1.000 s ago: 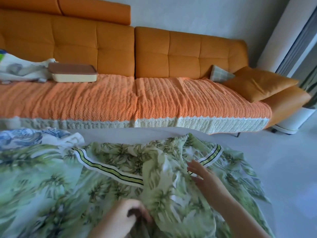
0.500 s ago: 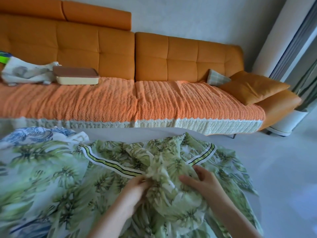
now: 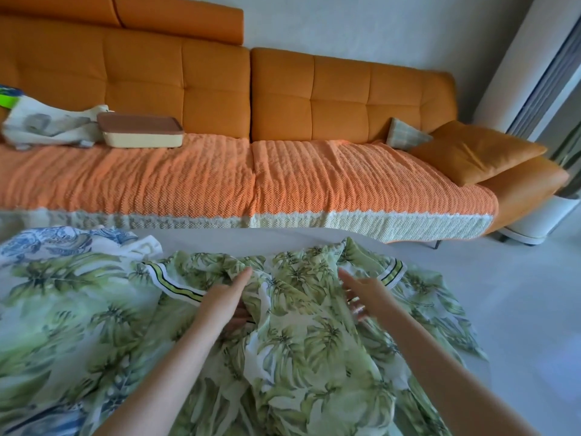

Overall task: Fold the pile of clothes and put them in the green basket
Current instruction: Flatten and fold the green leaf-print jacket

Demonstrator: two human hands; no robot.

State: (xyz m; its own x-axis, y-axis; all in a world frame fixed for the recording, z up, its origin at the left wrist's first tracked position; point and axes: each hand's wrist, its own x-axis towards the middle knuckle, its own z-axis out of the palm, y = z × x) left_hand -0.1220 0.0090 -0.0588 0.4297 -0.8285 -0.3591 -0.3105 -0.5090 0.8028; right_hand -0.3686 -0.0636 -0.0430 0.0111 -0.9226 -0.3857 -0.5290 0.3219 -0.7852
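A green leaf-print garment (image 3: 301,335) with striped yellow, black and white cuffs lies spread and rumpled on a white surface (image 3: 220,239) in front of me. My left hand (image 3: 226,297) lies on the cloth with its fingers stretched forward, beside a raised fold. My right hand (image 3: 364,294) rests on the cloth to the right, fingers straight and blurred. A blue-and-white print garment (image 3: 56,242) lies at the far left. A sliver of green at the left edge (image 3: 8,97) may be the basket; I cannot tell.
An orange sofa (image 3: 314,99) with a knitted orange cover stands behind the surface. On its left seat lie a crumpled pale cloth (image 3: 47,124) and a cream box with a brown lid (image 3: 140,133). Cushions (image 3: 478,151) sit at the right end. Pale floor lies to the right.
Both hands let go of the bunched fold they were pinching and now lie flat and apart on the garment. The cloth is spread wider.
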